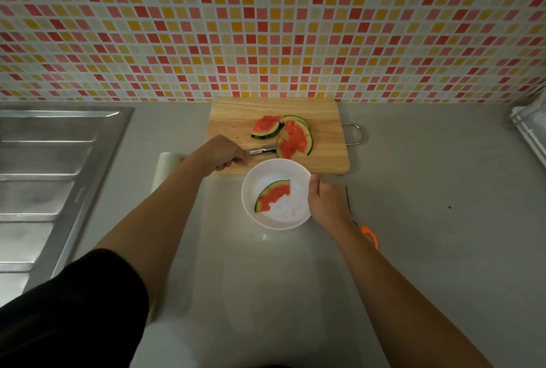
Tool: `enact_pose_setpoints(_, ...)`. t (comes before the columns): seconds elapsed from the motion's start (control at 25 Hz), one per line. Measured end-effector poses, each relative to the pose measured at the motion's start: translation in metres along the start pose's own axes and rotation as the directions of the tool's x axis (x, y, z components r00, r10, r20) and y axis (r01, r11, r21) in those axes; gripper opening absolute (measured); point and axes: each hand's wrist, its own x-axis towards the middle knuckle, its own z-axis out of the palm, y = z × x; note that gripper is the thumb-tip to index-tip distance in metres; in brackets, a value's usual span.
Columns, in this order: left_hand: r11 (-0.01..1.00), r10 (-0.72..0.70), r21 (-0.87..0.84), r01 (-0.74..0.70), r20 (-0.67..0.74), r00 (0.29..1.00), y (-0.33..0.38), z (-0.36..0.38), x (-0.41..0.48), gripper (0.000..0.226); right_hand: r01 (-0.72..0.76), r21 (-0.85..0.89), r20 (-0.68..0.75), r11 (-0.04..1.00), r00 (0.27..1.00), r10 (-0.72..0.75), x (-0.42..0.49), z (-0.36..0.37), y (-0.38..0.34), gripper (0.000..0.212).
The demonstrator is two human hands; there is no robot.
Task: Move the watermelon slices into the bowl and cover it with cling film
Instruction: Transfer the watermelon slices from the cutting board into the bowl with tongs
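Black sleeve (74, 308) fills the lower left corner, and two bare forearms reach up toward mid-frame. At centre a white bowl (277, 221) sits on the grey counter (443, 234) with one watermelon slice (273, 195) lying inside, rind to the upper left. The right hand (326, 199) grips the bowl's right rim, thumb on top. Just above, a wooden cutting board (325, 137) carries several other slices (295, 140), overlapping; the bowl's rim covers the board's near edge. The left hand (220, 153) is curled round metal tongs (264, 149), whose tips meet the left edge of the lowest slice. A cling film roll (165, 172) lies at centre left, partly hidden behind the left forearm. Orange-handled scissors (369, 234) lie beside the right wrist. A steel sink drainer (44, 161) fills the left edge and a tiled wall (266, 28) the top. Counter lies open at right and bottom.
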Motion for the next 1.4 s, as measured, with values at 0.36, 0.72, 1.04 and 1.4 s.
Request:
enact_pose_setpoints(0.36, 0.986, 0.116, -0.085, -0.141, -0.246, 0.962, -0.007, 0.001, -0.009, 0.009, -0.015, 0.005, 0.017, 1.000, 1.000, 0.015, -0.002, -0.002, -0.002, 0.055)
enact_pose_setpoints(0.72, 0.954, 0.290, 0.083, -0.288, -0.017, 0.957, -0.012, -0.037, -0.056, 0.009, -0.028, 0.053, 0.015, 0.998, 1.000, 0.027, -0.003, -0.003, -0.004, 0.052)
enact_pose_setpoints(1.04, 0.693, 0.427, 0.569, -0.443, 0.172, 0.888, -0.007, 0.029, -0.065, 0.025, -0.077, 0.043, 0.005, 0.996, 0.997, 0.077, -0.004, -0.002, -0.006, 0.056)
enact_pose_setpoints(1.4, 0.768, 0.577, 0.536, -0.351, -0.339, 0.743, 0.000, -0.025, -0.033, 0.021, -0.040, 0.010, -0.010, 0.999, 0.999, 0.040, 0.000, 0.001, -0.001, 0.056)
